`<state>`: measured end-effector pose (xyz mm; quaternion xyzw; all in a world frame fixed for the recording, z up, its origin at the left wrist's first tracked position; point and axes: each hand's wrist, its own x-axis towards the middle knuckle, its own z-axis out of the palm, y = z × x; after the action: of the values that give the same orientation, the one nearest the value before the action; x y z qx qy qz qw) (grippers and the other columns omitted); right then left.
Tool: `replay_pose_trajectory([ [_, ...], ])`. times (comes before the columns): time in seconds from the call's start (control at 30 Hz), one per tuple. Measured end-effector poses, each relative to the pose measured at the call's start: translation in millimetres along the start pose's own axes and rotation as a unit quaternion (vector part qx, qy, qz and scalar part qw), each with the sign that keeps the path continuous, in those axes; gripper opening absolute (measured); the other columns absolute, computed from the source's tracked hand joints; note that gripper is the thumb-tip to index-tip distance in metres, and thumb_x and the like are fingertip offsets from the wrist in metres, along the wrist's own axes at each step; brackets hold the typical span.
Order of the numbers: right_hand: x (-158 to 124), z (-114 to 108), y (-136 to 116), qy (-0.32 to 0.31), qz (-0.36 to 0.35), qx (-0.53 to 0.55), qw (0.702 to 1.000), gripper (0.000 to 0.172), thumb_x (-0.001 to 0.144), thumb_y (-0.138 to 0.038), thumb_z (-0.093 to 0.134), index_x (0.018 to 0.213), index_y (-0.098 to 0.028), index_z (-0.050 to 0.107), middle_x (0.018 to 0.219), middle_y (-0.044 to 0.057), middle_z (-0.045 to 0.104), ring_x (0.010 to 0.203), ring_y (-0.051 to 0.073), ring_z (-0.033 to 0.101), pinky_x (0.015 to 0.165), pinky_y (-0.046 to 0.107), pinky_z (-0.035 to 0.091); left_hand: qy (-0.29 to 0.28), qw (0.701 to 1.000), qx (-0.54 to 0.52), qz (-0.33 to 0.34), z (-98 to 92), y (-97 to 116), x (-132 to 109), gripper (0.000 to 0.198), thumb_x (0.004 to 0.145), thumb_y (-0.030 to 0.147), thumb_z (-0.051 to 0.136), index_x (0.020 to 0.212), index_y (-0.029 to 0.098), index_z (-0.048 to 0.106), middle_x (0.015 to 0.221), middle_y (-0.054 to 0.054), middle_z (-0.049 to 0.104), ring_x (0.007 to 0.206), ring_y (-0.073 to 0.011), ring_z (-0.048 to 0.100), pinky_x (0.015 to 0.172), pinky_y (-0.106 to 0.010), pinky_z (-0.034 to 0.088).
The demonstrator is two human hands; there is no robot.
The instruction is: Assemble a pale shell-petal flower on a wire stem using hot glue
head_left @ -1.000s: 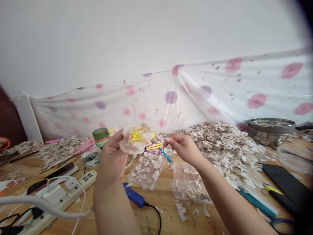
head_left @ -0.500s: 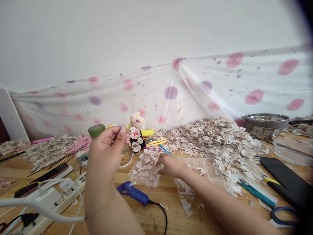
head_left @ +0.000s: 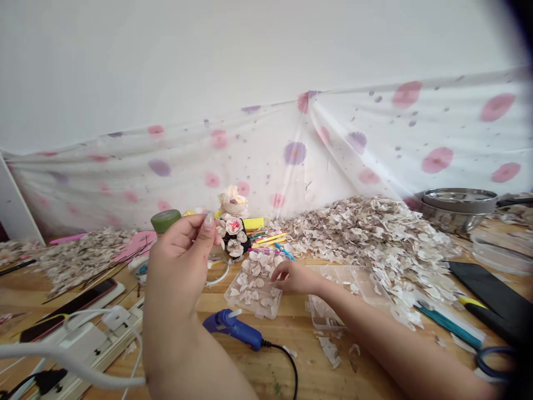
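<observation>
My left hand (head_left: 187,244) is raised, thumb and forefinger pressed together. What they pinch is mostly hidden, with only a small pale pinkish edge showing past the fingertips. Just behind them stands a cluster of pale flowers (head_left: 234,226) with pink centres in a dark holder. My right hand (head_left: 293,278) reaches over a small clear plastic box (head_left: 272,315) of whitish, petal-like flakes (head_left: 254,280). Its fingers bend down and draw together at the flakes; whether a flake is between them I cannot make out. A blue glue gun (head_left: 235,329) lies in front of the box.
A clear compartment box (head_left: 362,272) lies under my right forearm. Behind it rises a large heap of flakes (head_left: 370,228). Metal bowls (head_left: 458,208), blue-handled scissors (head_left: 493,361) and a black flat case (head_left: 487,294) are at right. A power strip (head_left: 112,350) with cables and a phone (head_left: 83,303) lie left.
The view has shifted slightly, so most things sit a little differently in the picture. My right hand has lifted slightly at the box's right side. My left hand keeps its pinch.
</observation>
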<state>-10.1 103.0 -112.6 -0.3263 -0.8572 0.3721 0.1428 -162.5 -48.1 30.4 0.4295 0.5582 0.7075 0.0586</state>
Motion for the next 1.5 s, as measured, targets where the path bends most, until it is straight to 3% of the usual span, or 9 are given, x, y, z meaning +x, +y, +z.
replay_pose_trajectory([
  [0.23,0,-4,2,0.008,0.078,0.175,0.981,0.011,0.088,-0.023,0.066,0.084,-0.012,0.067,0.075,0.000,0.069,0.072,0.014,0.066,0.073,0.030,0.055,-0.024,1.000,0.010,-0.012,-0.2,2,-1,0.035,0.072,0.051,0.074,0.080,0.019,0.064,0.063,0.002,0.059,0.047,-0.0084,0.041,0.041,-0.021,0.030],
  [0.5,-8,-21,-9,-0.062,0.105,0.391,0.912,0.007,0.079,-0.015,0.068,0.085,-0.014,0.064,0.072,0.002,0.072,0.068,0.011,0.072,0.060,0.017,0.054,-0.017,1.000,0.017,-0.019,5.4,4,-4,0.038,0.068,0.052,0.077,0.078,0.018,0.064,0.066,0.001,0.060,0.056,-0.0097,0.049,0.048,-0.019,0.036],
  [0.77,-28,-54,-30,-0.126,0.029,0.436,0.891,0.031,0.056,-0.020,0.086,0.082,-0.013,0.072,0.070,0.001,0.074,0.063,0.010,0.070,0.055,0.015,0.051,-0.044,0.999,0.029,-0.010,12.2,8,-7,0.039,0.069,0.054,0.075,0.074,0.018,0.062,0.065,0.002,0.059,0.057,-0.0092,0.049,0.050,-0.019,0.036],
  [1.0,-62,-98,-55,-0.046,-0.068,0.423,0.902,0.026,0.060,-0.025,0.087,0.080,-0.015,0.075,0.068,-0.001,0.073,0.062,0.008,0.066,0.060,0.017,0.048,-0.069,0.995,0.072,0.007,18.3,12,-12,0.035,0.070,0.052,0.074,0.081,0.020,0.069,0.063,0.001,0.063,0.061,-0.0129,0.057,0.058,-0.022,0.044],
  [1.07,-76,-111,-59,0.011,-0.112,0.411,0.904,0.023,0.063,-0.026,0.086,0.081,-0.015,0.076,0.069,0.000,0.073,0.061,0.008,0.064,0.062,0.020,0.049,-0.077,0.992,0.101,0.027,19.3,13,-13,0.032,0.071,0.050,0.073,0.084,0.022,0.072,0.066,0.000,0.066,0.062,-0.0149,0.059,0.059,-0.024,0.045],
  [1.17,-98,-127,-62,0.089,-0.145,0.376,0.911,0.022,0.065,-0.028,0.085,0.081,-0.017,0.076,0.068,0.000,0.071,0.061,0.009,0.061,0.062,0.022,0.048,-0.071,0.976,0.147,0.141,21.4,15,-15,0.018,0.076,0.041,0.070,0.083,0.026,0.075,0.073,0.000,0.070,0.068,-0.0170,0.062,0.066,-0.028,0.046],
  [1.3,-113,-134,-65,0.108,-0.142,0.235,0.956,0.021,0.070,-0.035,0.080,0.081,-0.018,0.076,0.071,0.001,0.071,0.062,0.011,0.059,0.058,0.024,0.045,-0.056,0.948,0.170,0.263,28.2,16,-17,0.008,0.080,0.033,0.069,0.081,0.029,0.075,0.081,0.001,0.070,0.079,-0.0187,0.062,0.077,-0.032,0.044],
  [1.4,-107,-124,-70,0.073,-0.118,0.069,0.988,0.017,0.079,-0.034,0.070,0.082,-0.019,0.076,0.072,0.002,0.072,0.064,0.013,0.061,0.058,0.025,0.044,-0.051,0.950,0.138,0.274,34.9,14,-18,0.007,0.083,0.031,0.068,0.084,0.027,0.074,0.085,0.000,0.070,0.082,-0.0177,0.062,0.077,-0.031,0.044],
  [1.5,-91,-97,-75,-0.047,-0.071,-0.126,0.988,0.016,0.084,-0.025,0.063,0.090,-0.023,0.077,0.084,0.001,0.076,0.073,0.015,0.067,0.062,0.024,0.045,-0.062,0.950,0.119,0.280,40.4,12,-17,0.007,0.085,0.029,0.067,0.084,0.026,0.073,0.083,0.001,0.070,0.081,-0.0159,0.062,0.076,-0.030,0.043],
])
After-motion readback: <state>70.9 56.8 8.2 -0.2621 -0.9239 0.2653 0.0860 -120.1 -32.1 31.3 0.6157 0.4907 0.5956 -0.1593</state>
